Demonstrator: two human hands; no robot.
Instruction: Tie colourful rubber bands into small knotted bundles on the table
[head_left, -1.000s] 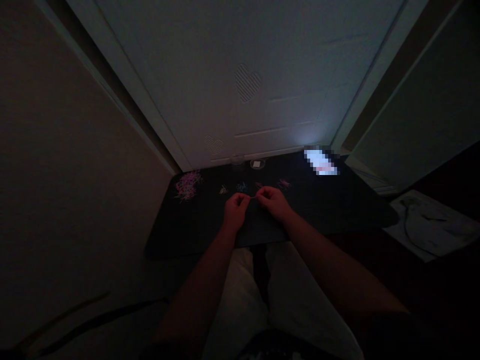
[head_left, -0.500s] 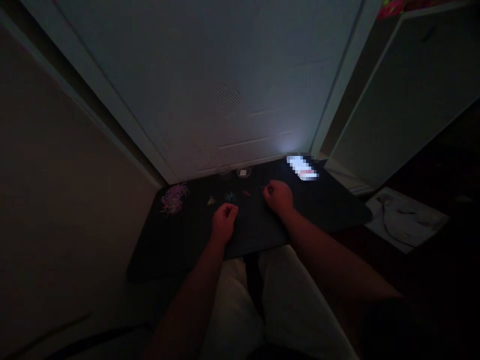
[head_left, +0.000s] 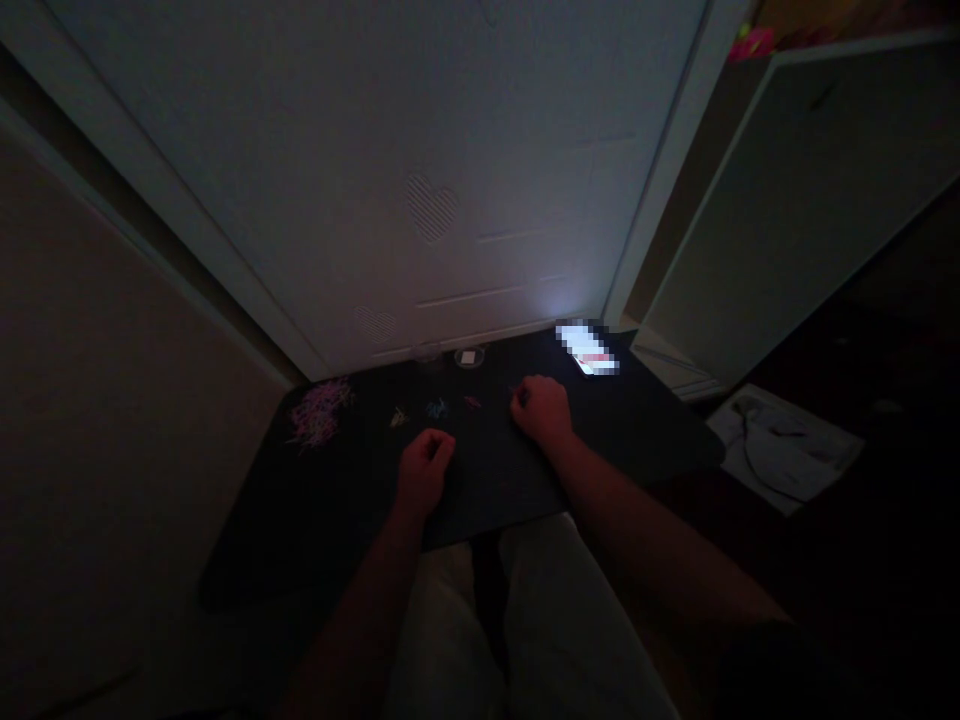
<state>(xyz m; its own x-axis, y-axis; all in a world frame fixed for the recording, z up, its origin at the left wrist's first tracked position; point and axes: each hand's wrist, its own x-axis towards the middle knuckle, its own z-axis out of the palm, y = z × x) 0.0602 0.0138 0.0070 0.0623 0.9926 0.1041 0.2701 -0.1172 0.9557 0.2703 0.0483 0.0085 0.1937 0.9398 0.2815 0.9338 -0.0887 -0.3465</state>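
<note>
My left hand (head_left: 425,468) rests closed near the front of the dark table (head_left: 480,490); whatever its fingers hold, if anything, is hidden. Farther back and to the right, my right hand (head_left: 541,408) is closed too, low over the tabletop, with a faint purplish bit (head_left: 514,390) at its fingertips, too small to name. Beyond the left hand lie small groups of thin pieces: a yellowish group (head_left: 399,416), a blue group (head_left: 437,407) and a pink group (head_left: 472,402). A large heap of mixed thin pink and purple pieces (head_left: 319,412) spreads over the table's left end.
A lit phone (head_left: 587,348) lies at the back right. Near the back edge are a small round clear dish with a white square (head_left: 469,357) and a faint clear item (head_left: 431,355). A white panel with heart patterns (head_left: 433,207) rises behind the table.
The whole view has shifted, so the table sits lower and farther left. Both hands stay closed in nearly the same places on the table; the right fingertips seem slightly lower.
</note>
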